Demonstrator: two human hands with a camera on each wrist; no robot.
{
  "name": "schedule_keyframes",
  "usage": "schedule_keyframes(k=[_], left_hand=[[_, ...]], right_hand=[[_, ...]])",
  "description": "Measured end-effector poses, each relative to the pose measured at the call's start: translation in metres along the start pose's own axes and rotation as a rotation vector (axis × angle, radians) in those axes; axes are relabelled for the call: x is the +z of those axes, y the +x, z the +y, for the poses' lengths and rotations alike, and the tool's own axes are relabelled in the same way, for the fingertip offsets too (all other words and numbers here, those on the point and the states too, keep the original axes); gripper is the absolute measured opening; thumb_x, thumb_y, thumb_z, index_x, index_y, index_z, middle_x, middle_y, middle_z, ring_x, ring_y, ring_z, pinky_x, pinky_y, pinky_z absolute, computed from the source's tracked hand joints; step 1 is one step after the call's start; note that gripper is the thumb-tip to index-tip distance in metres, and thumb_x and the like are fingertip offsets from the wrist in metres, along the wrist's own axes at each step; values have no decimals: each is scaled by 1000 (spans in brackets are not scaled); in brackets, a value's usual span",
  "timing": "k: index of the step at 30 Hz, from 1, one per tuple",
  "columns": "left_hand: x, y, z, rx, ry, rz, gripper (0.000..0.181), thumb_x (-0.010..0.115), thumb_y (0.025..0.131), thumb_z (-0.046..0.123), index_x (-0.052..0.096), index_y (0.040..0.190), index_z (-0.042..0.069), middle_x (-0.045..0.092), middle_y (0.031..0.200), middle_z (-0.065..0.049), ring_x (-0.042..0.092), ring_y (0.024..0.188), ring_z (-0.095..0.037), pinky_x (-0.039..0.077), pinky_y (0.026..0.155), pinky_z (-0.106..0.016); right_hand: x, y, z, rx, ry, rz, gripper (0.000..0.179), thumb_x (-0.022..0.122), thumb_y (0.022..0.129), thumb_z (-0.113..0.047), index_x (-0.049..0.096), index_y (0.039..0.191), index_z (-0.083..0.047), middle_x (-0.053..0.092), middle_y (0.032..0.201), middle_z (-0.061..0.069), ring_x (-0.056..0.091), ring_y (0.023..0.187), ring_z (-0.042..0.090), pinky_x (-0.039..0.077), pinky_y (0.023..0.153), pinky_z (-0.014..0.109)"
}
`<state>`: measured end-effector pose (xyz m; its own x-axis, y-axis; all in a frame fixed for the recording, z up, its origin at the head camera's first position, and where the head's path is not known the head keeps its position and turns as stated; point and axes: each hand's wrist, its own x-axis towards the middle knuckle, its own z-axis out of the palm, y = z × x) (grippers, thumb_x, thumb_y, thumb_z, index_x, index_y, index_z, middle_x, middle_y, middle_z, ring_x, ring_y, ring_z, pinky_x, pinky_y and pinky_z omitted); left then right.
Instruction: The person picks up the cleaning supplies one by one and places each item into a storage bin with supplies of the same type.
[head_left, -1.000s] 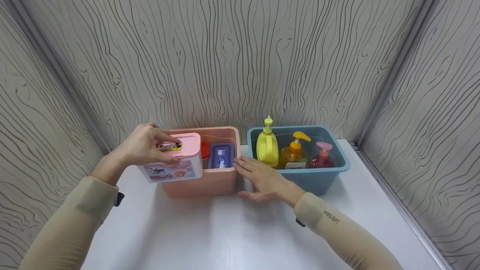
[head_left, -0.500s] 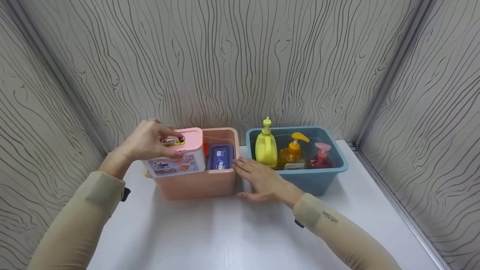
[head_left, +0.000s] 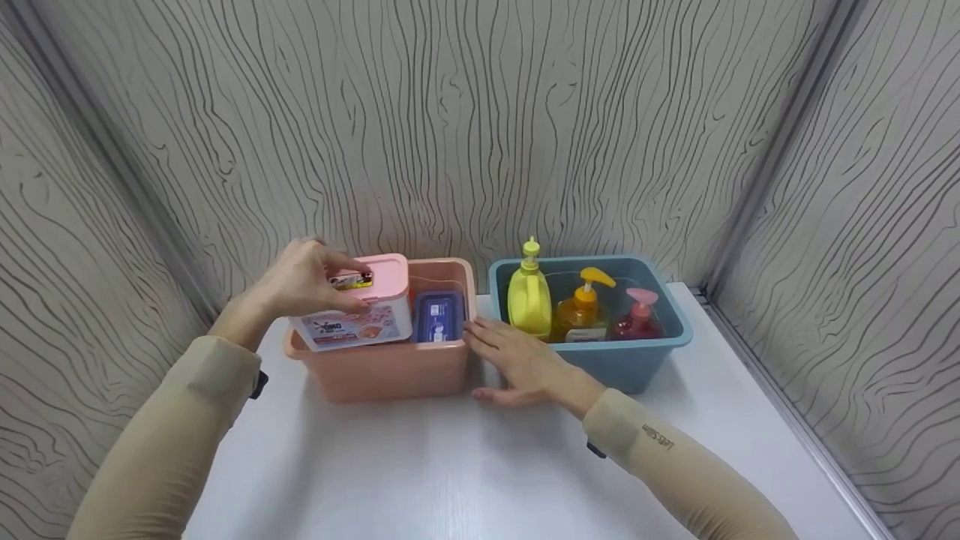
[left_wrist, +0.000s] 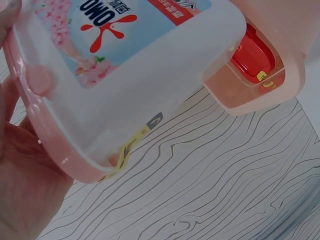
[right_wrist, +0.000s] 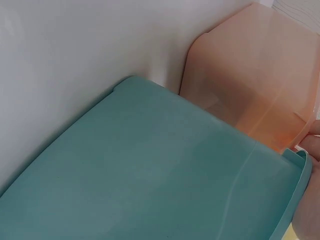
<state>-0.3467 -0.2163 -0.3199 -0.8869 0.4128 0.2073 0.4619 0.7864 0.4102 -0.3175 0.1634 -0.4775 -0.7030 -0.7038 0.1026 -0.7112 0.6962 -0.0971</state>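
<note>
My left hand grips a white laundry detergent box from above, by its pink lid. The box is tilted over the left part of the pink bin, overlapping its front rim in the head view. Up close in the left wrist view, the box shows its OMO label, with the left hand at the lid. Inside the bin are a blue-lidded container and a red-lidded one, mostly hidden in the head view. My right hand lies with extended fingers at the bin's right front corner.
To the right stands a blue-green bin with a yellow bottle, an orange pump bottle and a red pump bottle. Both bins stand on a white table, with wood-patterned walls behind and beside it.
My left hand has carried the detergent box slightly right and back, from beyond the pink bin's left front to over its left part. The right hand has stayed by the rim.
</note>
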Motion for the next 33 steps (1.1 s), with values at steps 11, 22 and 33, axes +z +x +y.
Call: schedule_keyframes(k=[11,22,33], left_hand=[[8,8,-8,-4,-7,6,53,103,80,35,87,128,18,80,142,-12,62,118,-29,62,99,-52],[23,13,-10,-24,-15,-14,53,104,79,36,88,126,19,82,136,-10,56,117,-27,52,98,-46],[33,16,-16,-26,-55,-39,51,104,80,35,88,125,18,83,137,-11,71,116,-29,67,99,-51]], right_hand=[[1,2,0,-14,19,-3,95,60,104,-67,31,179,-14,31,188,7,24,178,29,24,145,53],[1,0,0,-9,6,3,96,59,104,-69,29,179,-16,31,188,6,24,178,29,25,144,55],[0,0,0,7,15,-2,96,63,103,-65,29,179,-17,30,188,4,24,178,28,25,144,55]])
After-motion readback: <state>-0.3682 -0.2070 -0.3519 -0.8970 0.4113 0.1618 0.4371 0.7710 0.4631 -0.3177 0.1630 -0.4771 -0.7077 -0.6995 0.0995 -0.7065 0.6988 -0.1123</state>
